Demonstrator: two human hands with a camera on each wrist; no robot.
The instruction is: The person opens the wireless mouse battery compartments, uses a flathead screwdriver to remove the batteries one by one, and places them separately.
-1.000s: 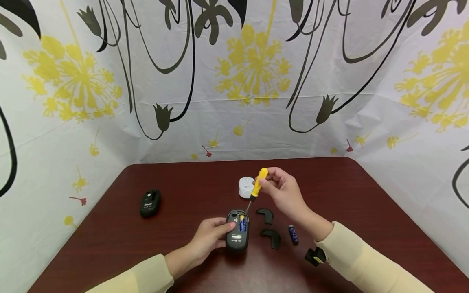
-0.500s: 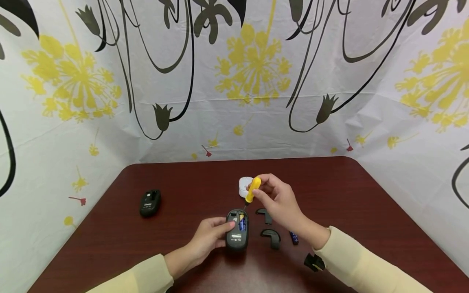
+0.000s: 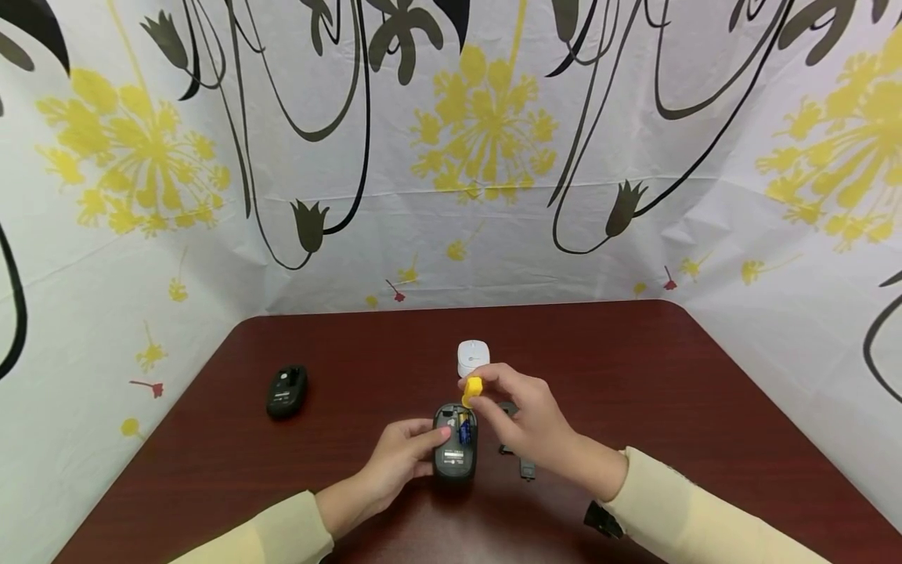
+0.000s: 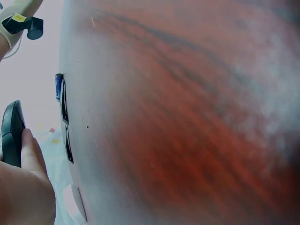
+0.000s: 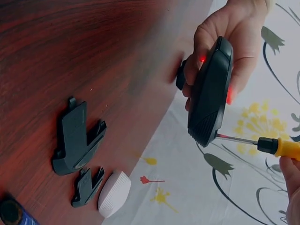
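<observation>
My left hand (image 3: 398, 458) grips a dark computer mouse (image 3: 454, 465), underside facing up, thumb across it. A blue-and-gold battery (image 3: 464, 432) sits in its uncovered battery slot. My right hand (image 3: 539, 419) pinches the yellow handle of a screwdriver (image 3: 473, 388). In the right wrist view the screwdriver's metal shaft (image 5: 238, 139) reaches the end of the mouse (image 5: 211, 93); whether the tip is inside cannot be seen. Two dark battery covers (image 5: 75, 140) lie on the table, partly hidden under my right hand in the head view.
A white mouse (image 3: 473, 357) stands behind my right hand. Another dark mouse (image 3: 286, 391) lies upside down at the left of the brown table (image 3: 338, 345). One loose blue battery (image 5: 21, 213) lies near the covers. A patterned cloth (image 3: 395, 235) hangs behind the table.
My right hand has moved down and left with the screwdriver, whose handle now points more toward the head camera. It now hides the loose battery and much of the covers. My left hand holds still.
</observation>
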